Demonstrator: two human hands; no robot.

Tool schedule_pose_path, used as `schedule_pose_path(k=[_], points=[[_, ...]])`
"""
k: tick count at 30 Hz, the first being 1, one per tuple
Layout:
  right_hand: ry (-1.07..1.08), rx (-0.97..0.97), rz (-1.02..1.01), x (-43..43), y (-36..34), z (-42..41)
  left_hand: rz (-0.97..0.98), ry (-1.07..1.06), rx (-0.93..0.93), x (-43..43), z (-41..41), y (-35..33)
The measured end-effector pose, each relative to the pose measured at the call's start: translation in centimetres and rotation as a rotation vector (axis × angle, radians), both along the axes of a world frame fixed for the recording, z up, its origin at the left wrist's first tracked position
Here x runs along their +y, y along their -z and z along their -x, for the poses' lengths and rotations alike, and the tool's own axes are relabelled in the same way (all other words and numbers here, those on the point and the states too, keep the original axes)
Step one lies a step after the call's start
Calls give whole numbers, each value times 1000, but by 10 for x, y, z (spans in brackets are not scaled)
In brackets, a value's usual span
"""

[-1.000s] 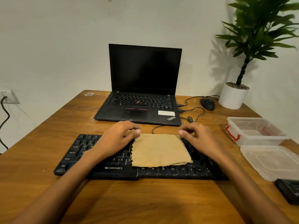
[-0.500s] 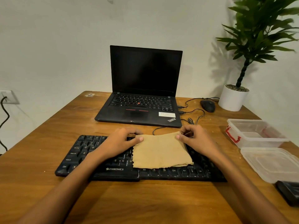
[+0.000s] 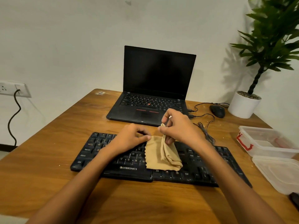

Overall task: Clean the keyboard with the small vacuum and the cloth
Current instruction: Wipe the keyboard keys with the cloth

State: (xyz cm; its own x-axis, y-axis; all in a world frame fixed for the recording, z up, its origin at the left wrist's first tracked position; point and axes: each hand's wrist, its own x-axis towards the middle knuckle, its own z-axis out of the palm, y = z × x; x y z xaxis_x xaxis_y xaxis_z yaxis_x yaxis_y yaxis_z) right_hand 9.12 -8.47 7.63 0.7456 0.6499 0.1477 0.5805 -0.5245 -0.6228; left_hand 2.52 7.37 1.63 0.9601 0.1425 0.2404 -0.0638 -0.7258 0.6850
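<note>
A black Zebronics keyboard (image 3: 113, 162) lies across the wooden table in front of me. A tan cloth (image 3: 155, 157) rests on its middle keys, bunched and folded toward the right. My left hand (image 3: 131, 139) pinches the cloth's upper left corner against the keys. My right hand (image 3: 179, 130) grips the cloth's upper right corner and holds it lifted above the keyboard, pulled toward the left. A dark object (image 3: 294, 199) at the right edge is only partly in view, and I cannot tell what it is.
An open black laptop (image 3: 155, 94) stands behind the keyboard, with cables (image 3: 205, 126) and a mouse (image 3: 217, 110) to its right. A potted plant (image 3: 244, 105) sits at the back right. A clear plastic box (image 3: 265, 143) and its lid (image 3: 278, 172) lie at the right.
The cloth lay flat on the keys with both hands at its top corners. My right hand has lifted its corner and drawn it leftward, bunching the cloth. The camera view has tilted.
</note>
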Motion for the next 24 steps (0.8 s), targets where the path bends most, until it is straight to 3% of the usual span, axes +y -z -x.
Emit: schedule_pose_path(k=[5,14,20,24], points=[[3,85,56,22,15,7,3,4,8,1,0,-1],[4,181,-15,17,25,17,-12,-37,-16,6,-1,0],[142,-251,-7,-3,18,28,25,-94,-82,9,0,0],[159,-342,219,4,30,46,32,-62,-84,8,3,-2]])
